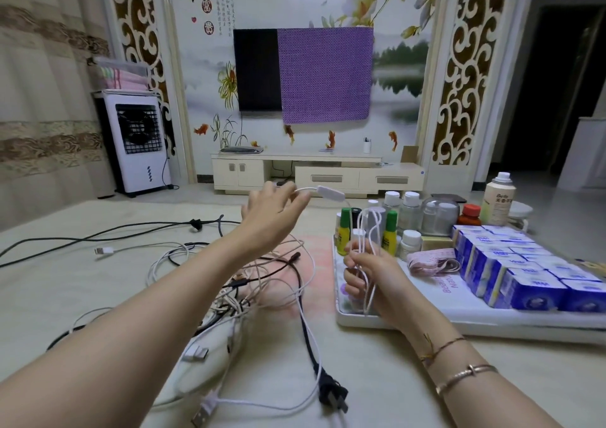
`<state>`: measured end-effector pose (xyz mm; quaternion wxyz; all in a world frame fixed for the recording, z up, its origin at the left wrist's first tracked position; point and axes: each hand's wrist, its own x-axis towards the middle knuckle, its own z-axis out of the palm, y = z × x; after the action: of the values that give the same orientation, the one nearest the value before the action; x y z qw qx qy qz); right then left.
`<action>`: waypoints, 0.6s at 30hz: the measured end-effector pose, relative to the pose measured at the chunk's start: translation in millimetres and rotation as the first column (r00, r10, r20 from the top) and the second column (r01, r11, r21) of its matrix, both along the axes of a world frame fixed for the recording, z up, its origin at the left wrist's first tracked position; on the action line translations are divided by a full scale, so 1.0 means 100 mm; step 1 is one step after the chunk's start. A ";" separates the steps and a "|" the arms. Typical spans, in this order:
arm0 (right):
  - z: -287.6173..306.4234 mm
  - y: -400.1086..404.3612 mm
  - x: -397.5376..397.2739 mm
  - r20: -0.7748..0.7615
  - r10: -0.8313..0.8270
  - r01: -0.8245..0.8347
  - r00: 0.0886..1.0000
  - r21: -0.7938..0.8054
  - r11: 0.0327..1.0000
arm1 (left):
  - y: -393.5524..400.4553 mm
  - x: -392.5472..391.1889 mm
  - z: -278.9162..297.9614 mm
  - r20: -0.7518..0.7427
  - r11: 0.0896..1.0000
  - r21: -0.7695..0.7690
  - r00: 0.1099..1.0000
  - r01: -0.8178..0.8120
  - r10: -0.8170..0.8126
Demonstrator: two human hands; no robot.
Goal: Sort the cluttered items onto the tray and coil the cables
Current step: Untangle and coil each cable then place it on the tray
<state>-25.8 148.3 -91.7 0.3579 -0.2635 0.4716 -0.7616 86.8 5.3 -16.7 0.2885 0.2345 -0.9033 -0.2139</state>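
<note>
My left hand (269,211) is raised above the surface and pinches a thin white cable just short of its inline switch (330,192). That same white cable (370,230) runs down into several loops which my right hand (367,271) grips over the left end of the white tray (426,322). A tangle of white, pink and black cables (242,283) lies on the surface under my left forearm. A black power plug (333,395) and a USB plug (200,417) lie near the front.
The tray holds blue boxes (521,273), small bottles (390,230), white jars (410,240) and a pink tape measure (429,260). A tall spray can (498,199) stands behind it. A black cable (98,235) and a white USB lead (104,250) stretch left.
</note>
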 end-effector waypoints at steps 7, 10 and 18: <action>0.07 0.08 0.09 -0.269 0.100 -0.070 0.958 0.122 0.990 | -0.01 -0.08 0.05 -0.173 0.992 0.116 0.982 -0.055 0.075; 0.08 0.09 0.11 -0.263 0.155 -0.126 0.952 0.124 0.984 | 0.00 -0.14 -0.02 -0.191 0.993 0.120 0.980 -0.025 0.048; 0.04 0.01 0.05 -0.255 0.173 -0.162 0.951 0.064 0.985 | 0.25 -0.26 -0.09 -0.181 0.932 0.277 0.965 0.234 -0.189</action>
<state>-20.7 149.1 -87.4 0.3618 -0.3923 0.5065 -0.6772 60.4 30.0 -25.7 0.2933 0.1593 -0.8564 -0.3938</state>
